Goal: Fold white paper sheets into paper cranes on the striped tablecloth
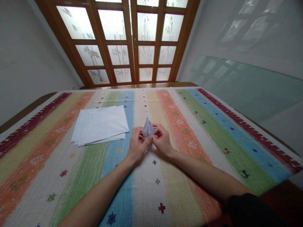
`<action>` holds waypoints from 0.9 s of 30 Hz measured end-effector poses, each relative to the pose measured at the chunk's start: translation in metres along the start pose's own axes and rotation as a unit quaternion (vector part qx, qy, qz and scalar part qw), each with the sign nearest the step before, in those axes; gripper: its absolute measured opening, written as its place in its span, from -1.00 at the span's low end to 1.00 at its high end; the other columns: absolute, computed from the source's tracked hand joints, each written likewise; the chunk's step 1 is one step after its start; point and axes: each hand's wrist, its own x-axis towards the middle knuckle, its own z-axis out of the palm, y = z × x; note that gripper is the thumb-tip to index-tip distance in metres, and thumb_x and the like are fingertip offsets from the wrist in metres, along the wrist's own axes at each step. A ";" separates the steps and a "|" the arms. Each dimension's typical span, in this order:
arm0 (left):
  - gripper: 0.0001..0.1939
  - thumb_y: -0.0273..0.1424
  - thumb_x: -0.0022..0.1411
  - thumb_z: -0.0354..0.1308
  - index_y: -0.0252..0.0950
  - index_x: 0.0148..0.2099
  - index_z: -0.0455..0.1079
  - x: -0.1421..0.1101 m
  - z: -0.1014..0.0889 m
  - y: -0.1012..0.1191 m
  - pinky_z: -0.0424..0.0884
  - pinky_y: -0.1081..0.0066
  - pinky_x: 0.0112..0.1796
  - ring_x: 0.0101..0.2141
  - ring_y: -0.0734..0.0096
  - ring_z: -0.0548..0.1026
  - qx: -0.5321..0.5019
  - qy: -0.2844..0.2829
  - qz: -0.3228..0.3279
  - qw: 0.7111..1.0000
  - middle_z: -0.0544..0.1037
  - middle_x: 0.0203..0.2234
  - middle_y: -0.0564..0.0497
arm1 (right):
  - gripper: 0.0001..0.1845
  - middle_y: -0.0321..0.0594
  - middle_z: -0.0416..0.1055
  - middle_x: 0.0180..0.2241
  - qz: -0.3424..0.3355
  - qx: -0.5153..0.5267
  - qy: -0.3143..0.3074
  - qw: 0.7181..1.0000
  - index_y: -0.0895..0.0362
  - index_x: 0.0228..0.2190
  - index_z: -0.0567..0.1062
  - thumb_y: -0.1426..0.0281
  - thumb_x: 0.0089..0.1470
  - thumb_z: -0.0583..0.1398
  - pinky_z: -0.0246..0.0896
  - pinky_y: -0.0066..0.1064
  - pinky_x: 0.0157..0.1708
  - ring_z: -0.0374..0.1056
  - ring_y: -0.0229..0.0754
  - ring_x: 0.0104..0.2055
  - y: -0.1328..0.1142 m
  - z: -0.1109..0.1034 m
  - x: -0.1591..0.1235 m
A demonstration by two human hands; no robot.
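A small folded piece of paper (148, 126), pale grey-white with a pointed top and a crease down its middle, is held upright just above the tablecloth. My left hand (138, 143) grips it from the left, thumb across its lower front. From the right, my right hand (163, 138) pinches it with thumb and fingers. Both hands are closed on the same paper, and the fingers behind it are partly hidden. Its narrow lower tip shows beneath the thumbs.
A loose stack of white paper sheets (100, 124) lies to the left of my hands. Under everything spreads a striped, patterned tablecloth (90, 176). Beyond the table's far edge stand wooden doors (133, 56) with frosted panes. A glass panel (236, 82) leans along the right wall.
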 end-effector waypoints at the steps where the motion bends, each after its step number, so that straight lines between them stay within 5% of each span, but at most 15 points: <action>1: -0.75 -0.19 0.10 0.26 -0.28 -0.31 0.42 0.001 -0.001 0.000 0.33 0.44 -0.29 -0.27 0.38 0.42 0.015 0.017 0.005 1.000 0.44 -0.26 -0.03 | -0.71 -0.15 0.46 -0.19 0.005 0.020 -0.011 1.000 0.07 -0.59 0.28 0.33 -0.11 0.32 0.30 -0.27 -0.24 0.40 -0.11 -0.21 0.000 0.000 0.001; 5: -0.72 -0.15 0.15 0.19 -0.28 -0.38 0.36 0.007 -0.003 -0.005 0.31 0.45 -0.38 -0.45 0.43 0.39 -0.036 0.036 -0.041 0.998 0.43 -0.49 0.06 | -0.68 -0.09 0.47 -0.08 0.048 0.112 -0.039 0.992 0.09 -0.60 0.30 0.29 -0.15 0.36 0.32 -0.21 -0.15 0.44 -0.10 -0.19 0.006 0.000 0.005; 9: -0.62 -0.18 0.09 0.25 -0.23 -0.12 0.24 0.010 -0.003 -0.011 0.26 0.51 -0.52 -0.60 0.49 0.35 -0.128 0.030 -0.101 0.986 0.40 -0.61 0.19 | -0.66 -0.21 0.49 -0.27 0.110 0.142 -0.016 0.984 0.07 -0.50 0.35 0.29 -0.24 0.40 0.34 -0.31 -0.27 0.41 -0.18 -0.30 0.014 -0.001 0.011; 13: -0.54 -0.29 0.09 0.24 -0.19 0.02 0.22 0.012 -0.005 -0.011 0.26 0.54 -0.53 -0.61 0.53 0.34 -0.113 0.057 -0.076 0.989 0.39 -0.58 0.22 | -0.66 -0.32 0.44 -0.35 0.101 0.128 -0.020 0.986 0.04 -0.32 0.45 0.33 -0.21 0.38 0.32 -0.37 -0.31 0.35 -0.25 -0.37 0.017 -0.003 0.014; 17: -0.80 -0.26 0.13 0.17 -0.27 -0.24 0.41 0.016 -0.011 -0.011 0.33 0.47 -0.42 -0.49 0.48 0.40 -0.027 0.027 -0.053 0.998 0.48 -0.47 0.07 | -0.78 -0.26 0.49 -0.35 0.104 0.078 -0.074 0.989 0.06 -0.30 0.56 0.32 -0.08 0.29 0.31 -0.34 -0.29 0.39 -0.22 -0.33 0.014 -0.006 0.014; 21: -0.70 -0.15 0.16 0.13 -0.28 -0.43 0.34 0.016 -0.014 -0.010 0.26 0.48 -0.46 -0.52 0.49 0.32 -0.003 0.010 -0.061 0.998 0.36 -0.58 0.10 | -0.86 -0.26 0.48 -0.46 0.107 0.053 -0.069 0.990 0.10 -0.47 0.57 0.29 -0.11 0.31 0.26 -0.37 -0.39 0.35 -0.24 -0.43 0.010 -0.008 0.015; 27: -0.60 -0.26 -0.13 0.35 -0.26 -0.52 0.14 0.017 -0.011 -0.009 0.07 0.57 -0.57 -0.62 0.64 0.11 -0.059 -0.003 -0.095 0.994 0.18 -0.65 0.23 | -0.71 -0.41 0.31 -0.63 0.185 0.079 -0.062 0.978 0.11 -0.61 0.40 0.29 -0.31 0.41 0.08 -0.45 -0.54 0.19 -0.33 -0.58 0.009 -0.008 0.019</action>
